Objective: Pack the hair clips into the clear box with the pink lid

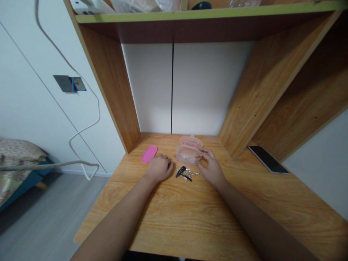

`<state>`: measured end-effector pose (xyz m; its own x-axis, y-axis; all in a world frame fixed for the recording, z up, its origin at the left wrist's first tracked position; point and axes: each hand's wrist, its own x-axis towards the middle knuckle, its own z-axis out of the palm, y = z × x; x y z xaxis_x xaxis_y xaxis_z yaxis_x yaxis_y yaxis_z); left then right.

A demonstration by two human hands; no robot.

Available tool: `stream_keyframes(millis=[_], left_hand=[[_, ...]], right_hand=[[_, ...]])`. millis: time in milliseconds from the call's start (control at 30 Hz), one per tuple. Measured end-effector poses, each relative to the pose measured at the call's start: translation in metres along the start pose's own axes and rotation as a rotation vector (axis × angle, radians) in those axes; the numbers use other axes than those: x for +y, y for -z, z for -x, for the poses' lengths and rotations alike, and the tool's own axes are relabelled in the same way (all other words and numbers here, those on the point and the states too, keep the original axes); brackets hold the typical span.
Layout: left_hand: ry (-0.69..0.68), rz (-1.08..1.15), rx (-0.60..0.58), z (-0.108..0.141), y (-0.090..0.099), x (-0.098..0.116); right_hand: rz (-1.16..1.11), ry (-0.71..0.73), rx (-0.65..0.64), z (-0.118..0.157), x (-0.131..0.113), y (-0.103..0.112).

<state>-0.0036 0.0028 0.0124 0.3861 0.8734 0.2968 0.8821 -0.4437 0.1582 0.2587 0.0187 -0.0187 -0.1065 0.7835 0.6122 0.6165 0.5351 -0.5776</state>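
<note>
Left hand [159, 168] loosely curled, empty, pink lid [149, 154] at its 10 o'clock. Right hand [211, 167] half open, empty, clear box [187, 155] at 11 o'clock. Keys [186, 173] between hands, untouched.

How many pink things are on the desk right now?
2: an oval pink lid left of the left hand, and a pink strip on the clear plastic box. More could be hidden beneath the left hand or right hand.

A bedroom is indicated: a bed [19, 159] is seen well left of the fingers [166, 164], and a wooden bench [168, 217] is built in beneath a shelf [190, 16] ahead of them.
</note>
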Motion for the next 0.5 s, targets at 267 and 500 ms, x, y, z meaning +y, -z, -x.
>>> stream_keyframes(millis=[267,500], left_hand=[[-0.029,0.087,0.146,0.0007,-0.0017,-0.0035],[-0.083,0.187,0.252,0.0009,-0.0081,-0.0069]], right_hand=[[-0.052,0.032,-0.056,0.0004,0.0002,-0.0021],[-0.099,0.039,-0.109,0.0017,0.0053,-0.0032]])
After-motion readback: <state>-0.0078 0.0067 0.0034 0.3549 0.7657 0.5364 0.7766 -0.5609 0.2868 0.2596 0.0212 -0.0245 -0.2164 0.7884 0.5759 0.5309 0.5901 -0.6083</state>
